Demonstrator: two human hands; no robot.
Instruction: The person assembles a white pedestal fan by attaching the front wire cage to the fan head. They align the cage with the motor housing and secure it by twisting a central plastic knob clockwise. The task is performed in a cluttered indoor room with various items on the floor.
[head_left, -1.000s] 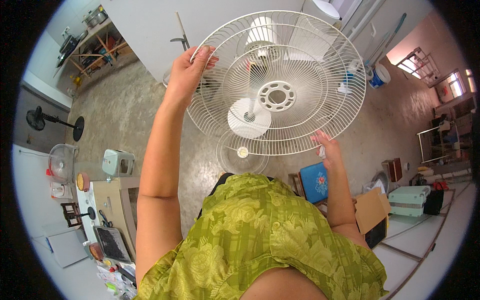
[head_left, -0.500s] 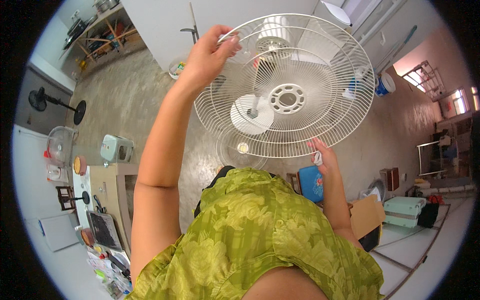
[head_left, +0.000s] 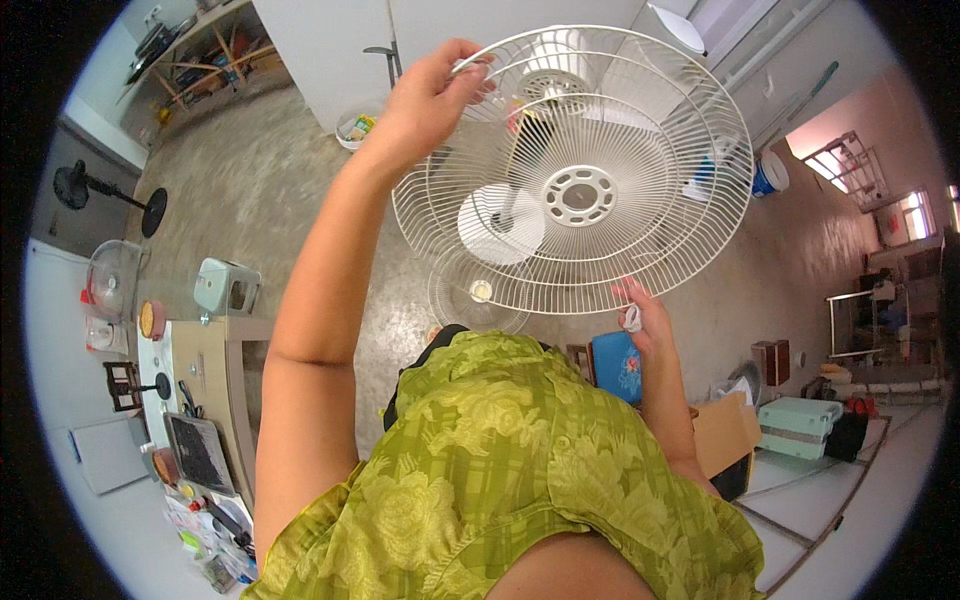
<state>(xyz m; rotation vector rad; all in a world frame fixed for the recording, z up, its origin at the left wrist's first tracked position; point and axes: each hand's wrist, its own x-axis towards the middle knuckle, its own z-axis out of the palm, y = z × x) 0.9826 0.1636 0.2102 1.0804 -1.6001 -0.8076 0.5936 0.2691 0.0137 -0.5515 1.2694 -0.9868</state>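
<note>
A white wire fan grille (head_left: 680, 215) with a round slotted hub is held up tilted in front of me. My left hand (head_left: 435, 95) is closed round its upper left rim. At the lower rim is my right hand (head_left: 648, 322), fingertips touching the wires and a crumpled white cloth or tissue (head_left: 632, 318) tucked in its fingers. Behind the wires, partly hidden, stands a white fan motor head (head_left: 555, 50) above a round white base (head_left: 485, 240). A second wire grille (head_left: 480, 292) lies on the floor near my feet.
A blue padded stool (head_left: 615, 366) is close by my right arm, beside an open cardboard box (head_left: 725, 435) and a mint-green case (head_left: 798, 428). On the left are a cluttered desk (head_left: 205, 375), a pale green stool (head_left: 226, 287) and a black fan (head_left: 110, 195). A waste bin (head_left: 350, 130) stands ahead.
The grille has shifted very slightly to the right, with both hands keeping their places on its rim. My view has tilted a little.
</note>
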